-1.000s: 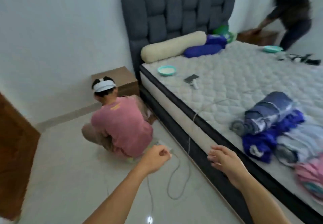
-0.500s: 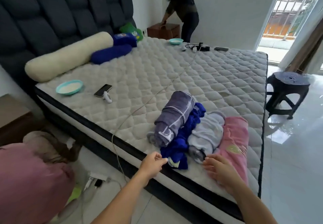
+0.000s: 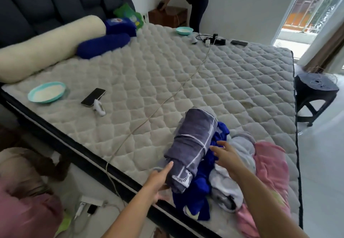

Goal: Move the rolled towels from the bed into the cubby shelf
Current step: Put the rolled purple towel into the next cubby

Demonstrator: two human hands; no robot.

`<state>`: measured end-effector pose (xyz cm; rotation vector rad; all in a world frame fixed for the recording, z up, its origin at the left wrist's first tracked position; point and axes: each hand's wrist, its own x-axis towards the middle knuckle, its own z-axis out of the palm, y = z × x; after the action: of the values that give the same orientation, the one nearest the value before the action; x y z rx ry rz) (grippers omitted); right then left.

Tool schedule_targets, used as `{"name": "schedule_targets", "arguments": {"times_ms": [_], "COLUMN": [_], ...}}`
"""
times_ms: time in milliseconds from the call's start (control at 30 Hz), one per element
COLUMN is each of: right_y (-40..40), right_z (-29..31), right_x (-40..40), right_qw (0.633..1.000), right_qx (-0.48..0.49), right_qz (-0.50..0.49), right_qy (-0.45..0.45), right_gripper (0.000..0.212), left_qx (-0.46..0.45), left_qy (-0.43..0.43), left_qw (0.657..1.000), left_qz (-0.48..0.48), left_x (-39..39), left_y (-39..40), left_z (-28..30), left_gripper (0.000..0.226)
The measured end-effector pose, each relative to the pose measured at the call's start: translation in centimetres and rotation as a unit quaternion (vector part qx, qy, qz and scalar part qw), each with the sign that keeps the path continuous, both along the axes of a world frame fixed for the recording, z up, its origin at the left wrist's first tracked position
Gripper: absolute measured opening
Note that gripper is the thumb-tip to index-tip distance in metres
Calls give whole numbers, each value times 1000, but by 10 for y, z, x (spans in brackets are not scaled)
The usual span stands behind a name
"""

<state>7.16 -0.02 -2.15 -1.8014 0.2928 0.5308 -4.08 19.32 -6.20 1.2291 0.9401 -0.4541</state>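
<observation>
Mattress [image 3: 167,81] edge, left hand [image 3: 158,179] touching grey towel [image 3: 191,146]

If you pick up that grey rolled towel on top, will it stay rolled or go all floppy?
The grey towel looks tightly rolled, so it will probably keep its shape if held around the middle. Its loose lacy end near the left hand may flop. It sits on the blue towel, so it could roll off if nudged.

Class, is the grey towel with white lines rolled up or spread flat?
Rolled up: the grey towel with white lines forms a thick cylinder lying atop the pile.
</observation>
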Motion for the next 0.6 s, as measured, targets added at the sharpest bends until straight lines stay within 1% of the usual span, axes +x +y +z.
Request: {"name": "schedule_targets", "arguments": {"times_ms": [67,133,200,300,367,433,500,533,600], "right_y": [15,27,36,47,53,57,56,56,54], "right_z": [4,5,0,-4,-6,-12,-19,-22,-24], "right_x": [26,50,72,103,116,122,125,125,125], "right_qw": [999,996,990,975,968,969,976,978,982], "right_qx": [-24,-63,-115,-191,-217,-215,-194,-184,-171], "right_qz": [5,17,35,77,100,109,99,92,74], "right_qy": [-23,-53,-71,-90,-77,-47,-25,-24,-30], "right_gripper": [49,58,67,80,89,96,97,95,81], "left_qx": [13,26,22,9,-4,-18,-29,-33,-36], "left_qy": [-5,7,23,37,48,58,61,62,63], "left_qw": [997,990,987,982,979,976,974,973,972], "left_qz": [-71,-136,-160,-183,-198,-207,-215,-218,-223], "left_x": [11,18,24,31,34,38,42,43,43], "left_y": [6,11,16,20,23,27,30,31,31], "left_z": [-7,-11,-13,-15,-16,-17,-19,-20,-22], "left_gripper": [60,50,40,46,42,35,31,30,29]}}
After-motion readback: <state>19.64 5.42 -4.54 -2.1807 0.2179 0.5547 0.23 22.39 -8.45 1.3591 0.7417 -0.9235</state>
